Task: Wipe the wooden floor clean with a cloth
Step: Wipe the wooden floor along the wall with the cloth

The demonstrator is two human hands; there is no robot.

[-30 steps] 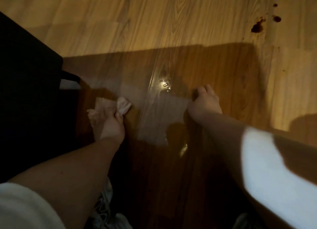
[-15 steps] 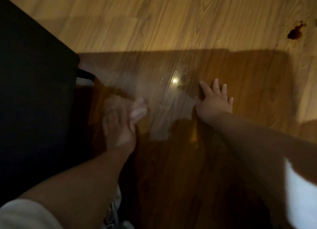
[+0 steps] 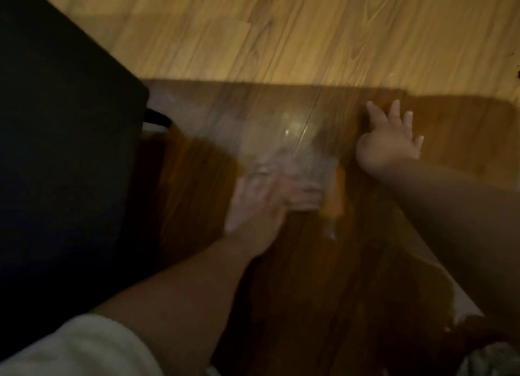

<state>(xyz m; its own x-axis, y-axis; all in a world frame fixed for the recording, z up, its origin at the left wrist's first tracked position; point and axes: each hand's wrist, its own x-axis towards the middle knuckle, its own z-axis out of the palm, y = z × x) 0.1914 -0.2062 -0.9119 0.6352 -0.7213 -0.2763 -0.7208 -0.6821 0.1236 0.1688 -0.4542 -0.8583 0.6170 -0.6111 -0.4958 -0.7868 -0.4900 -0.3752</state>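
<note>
A single head-worn camera looks steeply down and slightly forward, close above the wooden floor [image 3: 281,38], which fills most of the frame.

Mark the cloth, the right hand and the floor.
cloth [image 3: 298,184]: head view, blurred pale middle.
right hand [image 3: 389,143]: head view, back of the hand.
floor [image 3: 281,38]: head view, bare lit boards at the top.

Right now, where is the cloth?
Head view, mid-frame: the cloth is a blurred pale patch at the fingers of the left hand on the shadowed floor, between the black object and the right hand.
</note>
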